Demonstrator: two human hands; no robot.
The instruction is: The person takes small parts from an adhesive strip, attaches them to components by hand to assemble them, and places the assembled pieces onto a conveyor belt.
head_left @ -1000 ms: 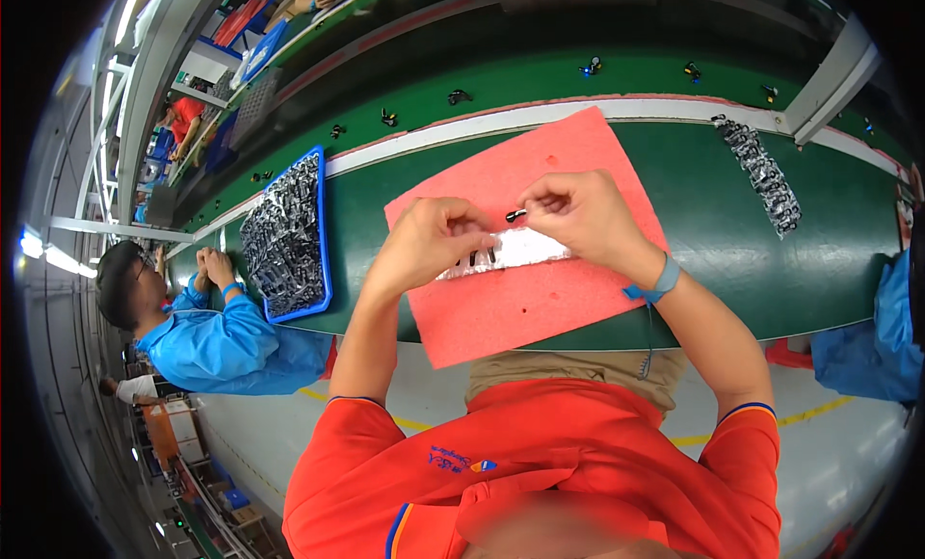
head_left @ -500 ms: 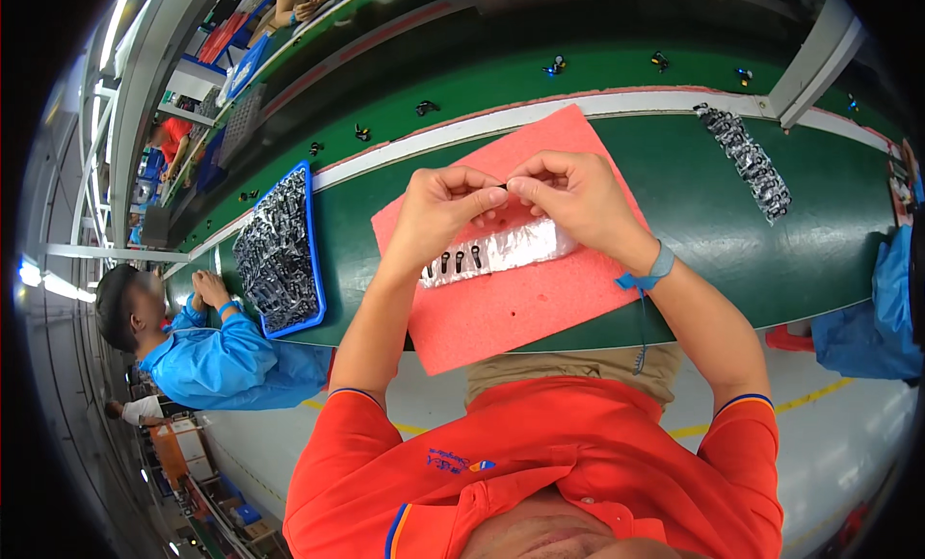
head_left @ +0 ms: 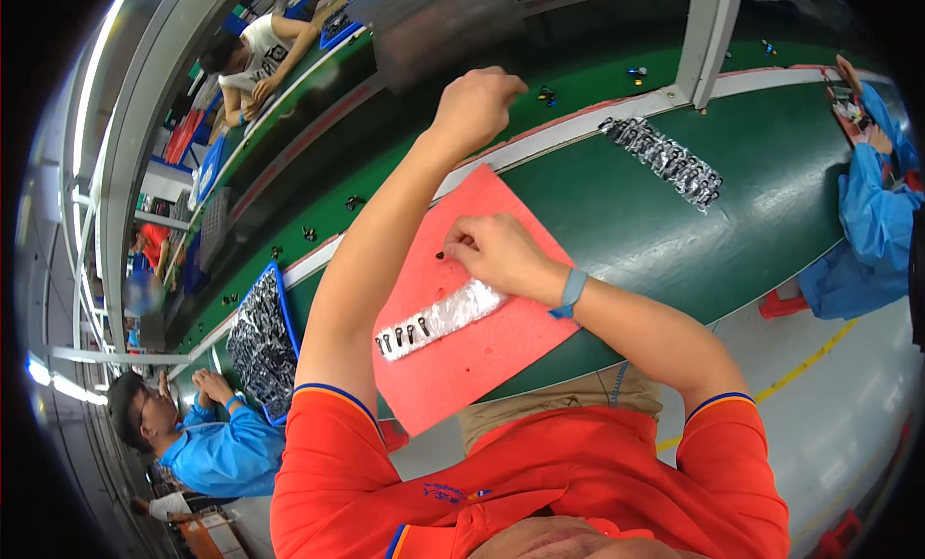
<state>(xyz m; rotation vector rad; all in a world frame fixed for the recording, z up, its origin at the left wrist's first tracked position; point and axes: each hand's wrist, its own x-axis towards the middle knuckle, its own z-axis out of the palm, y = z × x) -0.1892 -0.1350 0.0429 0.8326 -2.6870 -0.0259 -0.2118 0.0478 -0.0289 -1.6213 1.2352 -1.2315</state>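
My left hand is stretched out over the green conveyor belt, its fingers curled together. Whatever those fingers may hold is hidden. A small black-and-blue part lies on the belt just beyond it. Lower down, my right hand pinches a small black part above the pink foam mat. On the mat, beneath and beside that hand, lies a clear plastic strip. Several black parts with rounded heads sit in a row at the strip's left end.
A blue tray heaped with black parts stands at left beside a co-worker in blue. Another bagged strip of parts lies right of the mat. A metal post rises at the belt's edge. Another co-worker sits at right.
My hands, together over the mat before, have come apart. The left has gone forward over the belt; the right stays above the mat with the small black part. The whole view has turned.
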